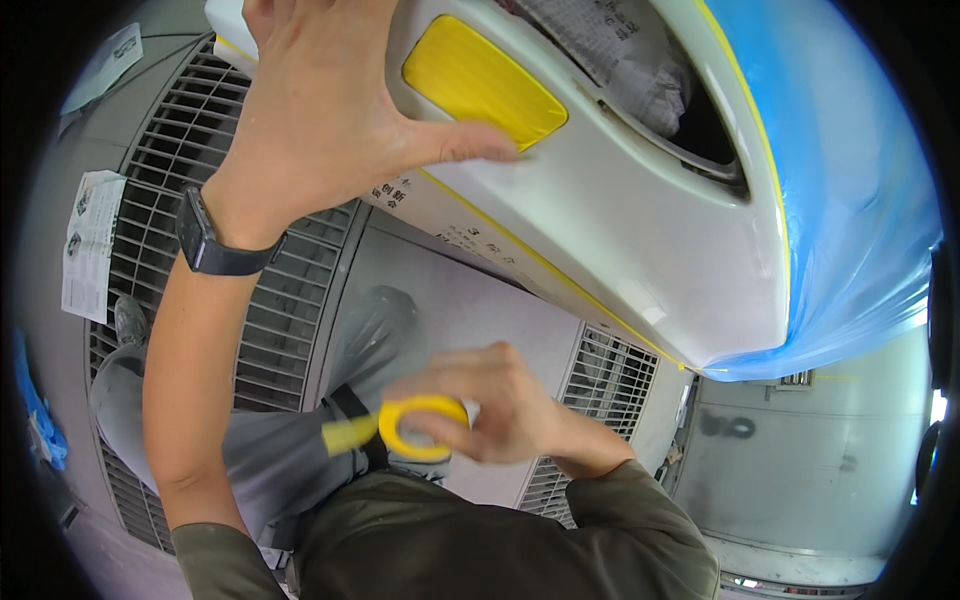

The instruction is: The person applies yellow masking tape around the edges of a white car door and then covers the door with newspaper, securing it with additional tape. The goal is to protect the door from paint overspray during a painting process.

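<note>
A white vehicle bumper (660, 240) fills the upper right, with a patch of yellow masking tape (480, 75) over a rounded opening in it. My left hand (320, 110) is at the bumper with its fingers and thumb spread. Its thumb tip lies at the lower edge of the yellow patch; the other fingertips run out of the picture. Lower down, before my lap, my right hand (495, 405) is closed on a roll of yellow masking tape (425, 452). A loose tape end (347, 436) sticks out to the left of the roll. The right hand is blurred by motion.
Blue plastic film (850, 200) covers the vehicle above and right of the bumper. Crumpled newspaper (640, 80) fills a dark opening. Printed paper (420, 205) masks the lower edge along yellow tape. Metal floor grates (290, 310) and a loose paper sheet (92, 245) lie around my legs.
</note>
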Demonstrator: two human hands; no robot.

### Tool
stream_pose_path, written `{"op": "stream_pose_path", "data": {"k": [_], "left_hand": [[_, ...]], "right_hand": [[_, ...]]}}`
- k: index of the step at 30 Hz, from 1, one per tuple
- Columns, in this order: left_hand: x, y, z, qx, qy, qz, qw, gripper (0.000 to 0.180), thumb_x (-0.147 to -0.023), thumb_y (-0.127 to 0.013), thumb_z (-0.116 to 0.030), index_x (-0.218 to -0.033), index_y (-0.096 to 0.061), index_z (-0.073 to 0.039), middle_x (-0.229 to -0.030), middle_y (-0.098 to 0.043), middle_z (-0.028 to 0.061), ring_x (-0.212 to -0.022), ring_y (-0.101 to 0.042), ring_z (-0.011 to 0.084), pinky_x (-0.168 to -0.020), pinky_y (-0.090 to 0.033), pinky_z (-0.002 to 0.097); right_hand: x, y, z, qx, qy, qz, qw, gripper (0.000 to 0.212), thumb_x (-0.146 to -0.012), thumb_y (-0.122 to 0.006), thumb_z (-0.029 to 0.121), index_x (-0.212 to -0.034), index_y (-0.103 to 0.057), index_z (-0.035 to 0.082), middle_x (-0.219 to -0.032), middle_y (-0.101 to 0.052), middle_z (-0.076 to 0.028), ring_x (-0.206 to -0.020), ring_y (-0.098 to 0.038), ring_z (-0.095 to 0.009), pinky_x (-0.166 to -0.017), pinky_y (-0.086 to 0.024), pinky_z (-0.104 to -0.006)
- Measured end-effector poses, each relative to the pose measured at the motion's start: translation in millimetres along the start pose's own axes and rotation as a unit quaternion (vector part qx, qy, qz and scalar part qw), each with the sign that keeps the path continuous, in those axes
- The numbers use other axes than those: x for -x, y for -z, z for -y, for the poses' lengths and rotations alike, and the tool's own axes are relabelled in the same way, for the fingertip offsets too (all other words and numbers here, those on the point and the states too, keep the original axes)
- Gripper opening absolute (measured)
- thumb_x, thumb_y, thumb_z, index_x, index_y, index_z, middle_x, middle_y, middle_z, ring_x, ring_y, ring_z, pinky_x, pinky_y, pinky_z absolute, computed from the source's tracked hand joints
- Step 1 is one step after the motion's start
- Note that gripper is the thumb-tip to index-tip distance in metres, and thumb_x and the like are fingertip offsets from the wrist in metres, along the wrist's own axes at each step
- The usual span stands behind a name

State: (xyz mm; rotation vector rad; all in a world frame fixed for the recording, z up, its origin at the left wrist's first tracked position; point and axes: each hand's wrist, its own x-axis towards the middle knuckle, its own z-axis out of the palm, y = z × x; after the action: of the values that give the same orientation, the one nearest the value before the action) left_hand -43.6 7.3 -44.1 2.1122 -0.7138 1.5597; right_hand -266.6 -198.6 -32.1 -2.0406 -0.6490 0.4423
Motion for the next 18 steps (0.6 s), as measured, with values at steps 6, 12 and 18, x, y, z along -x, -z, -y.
{"op": "stream_pose_path", "data": {"k": [6, 12, 18], "left_hand": [[-7.8, 6.4, -11.8, 0.024, 0.051, 0.015, 0.998, 0.150, -0.055, -0.094, -0.072, -0.167, -0.016, -0.011, -0.169, -0.011, 0.0279, -0.158, -0.008, 0.0507, -0.125, -0.007, 0.0669], [-24.4, 19.6, 18.1, -0.024, 0.044, -0.007, 0.999, 0.161, -0.047, -0.092, -0.080, -0.168, -0.013, -0.009, -0.168, -0.012, 0.0299, -0.158, -0.009, 0.0517, -0.125, -0.011, 0.0693], [-22.4, 37.2, 48.0, -0.043, 0.014, -0.011, 0.999, 0.162, -0.049, -0.087, -0.086, -0.167, -0.011, -0.004, -0.168, -0.011, 0.0315, -0.157, -0.010, 0.0520, -0.125, -0.010, 0.0688]], "right_hand": [[-4.8, -30.4, -24.9, -0.023, -0.016, 0.004, 1.000, 0.020, -0.092, -0.075, 0.011, -0.111, -0.075, 0.004, -0.098, -0.076, -0.013, -0.084, -0.072, -0.035, -0.071, -0.058, -0.0422], [4.6, -42.5, -37.5, 0.031, -0.060, 0.014, 0.998, 0.022, -0.094, -0.073, 0.012, -0.115, -0.074, 0.004, -0.102, -0.076, -0.013, -0.090, -0.072, -0.037, -0.077, -0.058, -0.0438], [10.6, -56.0, -53.1, 0.032, -0.071, 0.015, 0.997, 0.020, -0.094, -0.072, 0.013, -0.113, -0.075, 0.006, -0.104, -0.076, -0.013, -0.093, -0.072, -0.037, -0.081, -0.058, -0.0445]]}}
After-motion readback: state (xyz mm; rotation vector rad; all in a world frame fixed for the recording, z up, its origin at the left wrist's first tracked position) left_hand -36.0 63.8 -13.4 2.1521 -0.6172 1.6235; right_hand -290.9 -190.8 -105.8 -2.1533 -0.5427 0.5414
